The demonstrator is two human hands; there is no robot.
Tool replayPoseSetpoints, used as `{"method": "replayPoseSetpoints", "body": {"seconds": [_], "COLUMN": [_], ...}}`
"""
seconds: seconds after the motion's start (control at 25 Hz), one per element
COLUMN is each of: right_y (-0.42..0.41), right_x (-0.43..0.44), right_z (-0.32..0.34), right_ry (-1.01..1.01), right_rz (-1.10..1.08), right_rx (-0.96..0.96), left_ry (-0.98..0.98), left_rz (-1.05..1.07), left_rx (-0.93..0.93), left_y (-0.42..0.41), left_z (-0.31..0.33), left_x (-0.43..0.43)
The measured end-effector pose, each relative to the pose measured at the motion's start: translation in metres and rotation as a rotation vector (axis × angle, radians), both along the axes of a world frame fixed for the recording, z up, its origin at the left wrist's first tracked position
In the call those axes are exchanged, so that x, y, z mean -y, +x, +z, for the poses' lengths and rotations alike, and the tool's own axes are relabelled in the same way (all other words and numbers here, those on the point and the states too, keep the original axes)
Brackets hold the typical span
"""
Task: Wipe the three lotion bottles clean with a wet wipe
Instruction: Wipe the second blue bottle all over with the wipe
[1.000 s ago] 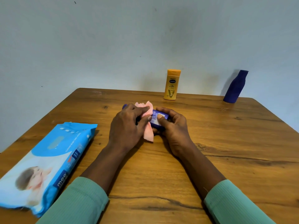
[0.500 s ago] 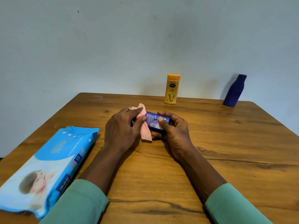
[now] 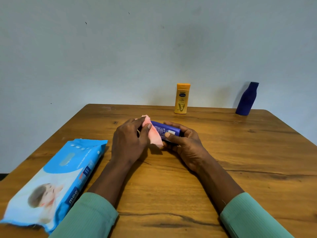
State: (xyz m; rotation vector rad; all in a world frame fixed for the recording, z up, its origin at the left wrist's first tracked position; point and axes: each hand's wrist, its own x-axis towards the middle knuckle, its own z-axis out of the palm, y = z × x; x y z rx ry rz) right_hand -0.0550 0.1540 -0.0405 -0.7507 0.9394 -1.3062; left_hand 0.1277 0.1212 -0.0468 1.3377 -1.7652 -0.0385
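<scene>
Wooden table [image 3: 223,169] against a pale blue-grey wall [image 3: 103,57] sets the scene. Lying sideways between your hands, close over the wood, is a small blue lotion bottle [image 3: 165,130]. Your right hand [image 3: 187,145] grips its right end, fingers curled over the far side and thumb pressed on the label. Your left hand [image 3: 128,143] pinches a pink wet wipe [image 3: 154,137] round the bottle's left end, thumb and forefinger closed on the cloth, with a loose flap hanging below your fingertips. Compared with a second ago, the wipe has slid leftward, away from your right thumb, so more of the printed label lies bare between your hands. That suggests one stroke along the body is finishing and this bottle is partly cleaned. Beyond your fingers, well apart at the table's far edge, a yellow lotion bottle [image 3: 182,98] stands upright, and further right a dark blue bottle [image 3: 247,99]. Neither is touched, and whether either has been wiped cannot be told. Left of your left hand, beside your green sleeve [image 3: 89,215], lies a blue pack of wipes [image 3: 56,177].
</scene>
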Motion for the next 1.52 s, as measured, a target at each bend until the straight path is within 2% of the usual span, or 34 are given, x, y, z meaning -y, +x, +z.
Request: {"method": "replayPoseSetpoints", "body": {"seconds": [0.2, 0.32, 0.4, 0.48, 0.64, 0.76, 0.8, 0.92, 1.0, 1.08, 1.24, 1.32, 1.4, 1.52], "right_y": [-0.002, -0.004, -0.001, 0.002, -0.001, 0.003, 0.005, 0.008, 0.009, 0.010, 0.013, 0.011, 0.008, 0.013], "right_x": [-0.004, -0.006, -0.005, -0.005, -0.006, -0.005, -0.005, -0.003, -0.004, -0.006, -0.004, -0.003, -0.004, -0.002], "right_z": [-0.010, -0.006, -0.004, -0.003, -0.004, -0.001, 0.000, 0.003, 0.002, 0.000, -0.008, -0.010, -0.009, -0.011], "right_ry": [0.049, 0.039, 0.001, -0.013, 0.037, 0.061, 0.043, 0.032, 0.062, 0.073, -0.053, -0.082, -0.118, -0.213], "right_rz": [-0.064, 0.000, 0.023, 0.000, -0.081, -0.051, -0.022, 0.097, 0.155, 0.155, 0.108, 0.093, 0.089, 0.042], "right_rx": [0.282, 0.198, 0.075, 0.046, 0.262, 0.371, 0.341, 0.048, -0.035, -0.017, -0.091, -0.104, -0.139, -0.271], "left_ry": [-0.035, -0.090, -0.122, -0.131, -0.114, -0.122, -0.106, 0.028, 0.103, 0.117, 0.054, 0.089, 0.173, 0.190], "left_rz": [-0.039, 0.009, 0.030, 0.036, -0.014, -0.043, -0.043, -0.037, -0.079, -0.149, -0.205, -0.215, -0.220, -0.187], "left_rx": [-0.103, -0.190, -0.177, -0.158, -0.208, -0.248, -0.278, -0.391, -0.401, -0.347, -0.168, -0.266, -0.477, -0.654], "left_y": [-0.002, -0.001, 0.004, 0.007, 0.003, 0.000, -0.002, -0.006, -0.009, -0.015, -0.031, -0.033, -0.033, -0.030], "left_z": [-0.007, -0.003, 0.001, 0.002, -0.002, 0.000, 0.002, 0.004, 0.001, -0.001, -0.006, -0.004, 0.000, 0.007], "left_x": [-0.012, -0.013, -0.009, -0.005, -0.007, -0.008, -0.009, -0.008, -0.009, -0.016, -0.031, -0.030, -0.025, -0.020]}}
